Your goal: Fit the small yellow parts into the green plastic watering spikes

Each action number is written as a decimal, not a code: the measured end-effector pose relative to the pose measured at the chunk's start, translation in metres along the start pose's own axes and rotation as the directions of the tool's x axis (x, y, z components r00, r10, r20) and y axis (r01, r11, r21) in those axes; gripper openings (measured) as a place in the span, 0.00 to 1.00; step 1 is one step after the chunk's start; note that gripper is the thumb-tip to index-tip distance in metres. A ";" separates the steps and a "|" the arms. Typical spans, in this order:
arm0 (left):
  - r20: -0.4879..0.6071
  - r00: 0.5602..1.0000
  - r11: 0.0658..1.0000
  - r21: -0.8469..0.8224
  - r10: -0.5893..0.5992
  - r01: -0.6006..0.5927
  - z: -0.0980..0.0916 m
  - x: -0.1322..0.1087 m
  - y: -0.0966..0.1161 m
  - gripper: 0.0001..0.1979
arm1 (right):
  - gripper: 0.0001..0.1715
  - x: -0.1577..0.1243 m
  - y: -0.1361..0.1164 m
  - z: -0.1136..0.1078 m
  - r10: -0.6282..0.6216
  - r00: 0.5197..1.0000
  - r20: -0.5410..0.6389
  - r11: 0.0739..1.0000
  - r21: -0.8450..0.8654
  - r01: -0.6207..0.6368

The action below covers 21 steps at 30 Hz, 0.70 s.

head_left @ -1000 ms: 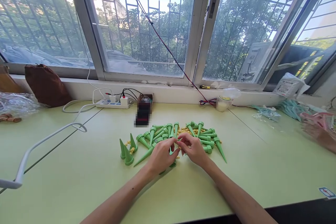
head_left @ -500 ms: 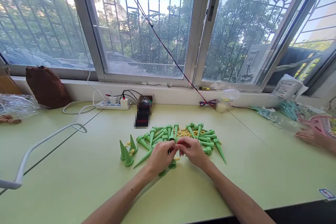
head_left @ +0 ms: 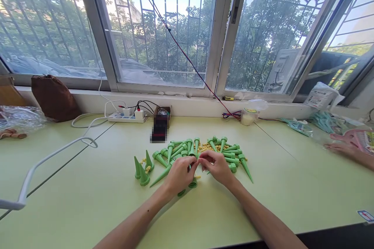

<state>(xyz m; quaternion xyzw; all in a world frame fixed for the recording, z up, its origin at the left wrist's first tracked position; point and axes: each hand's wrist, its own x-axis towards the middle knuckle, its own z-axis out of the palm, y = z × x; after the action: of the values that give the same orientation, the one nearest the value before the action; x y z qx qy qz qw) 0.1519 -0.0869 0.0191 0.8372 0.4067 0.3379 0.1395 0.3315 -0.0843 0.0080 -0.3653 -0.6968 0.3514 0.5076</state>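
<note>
My left hand (head_left: 181, 172) and my right hand (head_left: 215, 166) meet at the fingertips over the near side of a pile. Both are closed in a pinch; whatever lies between the fingers is too small to make out. Around them are many green plastic spikes (head_left: 244, 168) with ridged caps, lying at various angles. Behind my fingers shows a heap of small yellow pieces (head_left: 207, 147). Several green cones (head_left: 143, 176) stand upright to the left, with a few yellow bits among them. Below my left hand, green caps (head_left: 193, 183) lie partly hidden.
A white power strip (head_left: 126, 118) and a small box (head_left: 162, 114) sit by the window wall. A white tube frame (head_left: 52, 159) reaches in from the left. A jar (head_left: 249, 117) stands at the back. On the right, another person's hand (head_left: 340, 148) rests near a pink dustpan-like item (head_left: 352, 137).
My hands stay nearly in place, fingertips still together with a slight shift. The other person's hand on the right has moved a little left. The view has shifted slightly.
</note>
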 end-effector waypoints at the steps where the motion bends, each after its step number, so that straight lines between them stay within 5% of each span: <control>1: -0.005 1.000 1.000 0.005 -0.005 0.005 0.000 0.000 0.000 0.17 | 0.10 0.000 0.000 0.000 -0.006 1.000 0.002 1.000 -0.011 0.006; 13: 0.120 0.989 0.988 0.142 -0.085 0.068 -0.002 0.000 0.001 0.09 | 0.18 0.002 -0.004 -0.003 -0.022 0.985 -0.171 0.981 -0.194 -0.012; 21: 0.220 0.971 0.960 0.280 -0.089 0.025 -0.001 -0.002 -0.002 0.17 | 0.19 0.001 -0.005 -0.003 -0.005 0.986 -0.168 0.981 -0.193 -0.028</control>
<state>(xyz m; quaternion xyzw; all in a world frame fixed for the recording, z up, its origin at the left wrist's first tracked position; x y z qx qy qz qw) 0.1492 -0.0868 0.0178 0.8699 0.4548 0.1744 0.0779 0.3338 -0.0849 0.0134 -0.4455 -0.6806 0.2527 0.5240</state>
